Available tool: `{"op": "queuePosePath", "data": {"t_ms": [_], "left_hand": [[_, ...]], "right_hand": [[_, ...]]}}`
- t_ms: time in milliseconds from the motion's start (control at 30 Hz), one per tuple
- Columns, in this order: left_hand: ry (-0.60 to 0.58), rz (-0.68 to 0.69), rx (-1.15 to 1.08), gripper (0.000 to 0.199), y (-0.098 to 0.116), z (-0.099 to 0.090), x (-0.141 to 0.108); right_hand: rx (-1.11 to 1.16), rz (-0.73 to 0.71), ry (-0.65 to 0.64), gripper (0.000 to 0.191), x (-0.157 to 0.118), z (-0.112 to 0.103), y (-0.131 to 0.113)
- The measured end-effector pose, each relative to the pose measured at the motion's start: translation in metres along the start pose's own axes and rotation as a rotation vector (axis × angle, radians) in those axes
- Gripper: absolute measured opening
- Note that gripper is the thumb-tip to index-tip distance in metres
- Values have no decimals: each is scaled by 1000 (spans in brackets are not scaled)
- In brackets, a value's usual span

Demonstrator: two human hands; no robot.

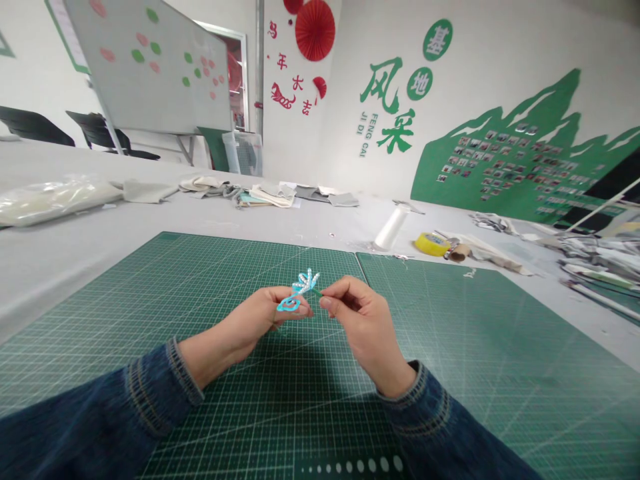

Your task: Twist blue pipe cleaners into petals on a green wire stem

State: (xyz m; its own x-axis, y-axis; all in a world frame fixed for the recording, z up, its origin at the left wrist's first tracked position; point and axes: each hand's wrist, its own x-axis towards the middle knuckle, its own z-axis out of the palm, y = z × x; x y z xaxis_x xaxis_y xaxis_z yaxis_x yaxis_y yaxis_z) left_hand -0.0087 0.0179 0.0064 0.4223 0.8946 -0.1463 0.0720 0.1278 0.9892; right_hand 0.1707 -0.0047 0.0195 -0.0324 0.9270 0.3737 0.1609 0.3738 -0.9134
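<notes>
Wall display of green paper mountains [520, 167] rises beyond a long grey tabletop [65, 267] carrying two green gridded cutting mats [480, 360] and a yellow tape roll [431, 244]. Above the mats, between the hands, sits a small turquoise-and-white looped wire flower [299, 293]. The left hand [245, 327] holds it in a narrow grip of thumb and fingers; the right hand [365, 327] narrowly pinches its thin green stem [316, 291]. Pinching close to the joint seems best, sparing the fine loops from bending.
</notes>
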Motion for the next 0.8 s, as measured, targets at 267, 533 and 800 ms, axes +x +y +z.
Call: {"op": "queuePosePath", "data": {"t_ms": [267,533,800], "left_hand": [[72,150,104,14,1,9,-3],[69,125,168,20,0,-4,3],[35,126,-15,26,1,-3,-1]], "right_hand": [[-158,-148,131,11,0,-5,1],[-238,-278,66,13,-3,-7,-5],[-190,-211,151,11,-1,-7,-2]]}}
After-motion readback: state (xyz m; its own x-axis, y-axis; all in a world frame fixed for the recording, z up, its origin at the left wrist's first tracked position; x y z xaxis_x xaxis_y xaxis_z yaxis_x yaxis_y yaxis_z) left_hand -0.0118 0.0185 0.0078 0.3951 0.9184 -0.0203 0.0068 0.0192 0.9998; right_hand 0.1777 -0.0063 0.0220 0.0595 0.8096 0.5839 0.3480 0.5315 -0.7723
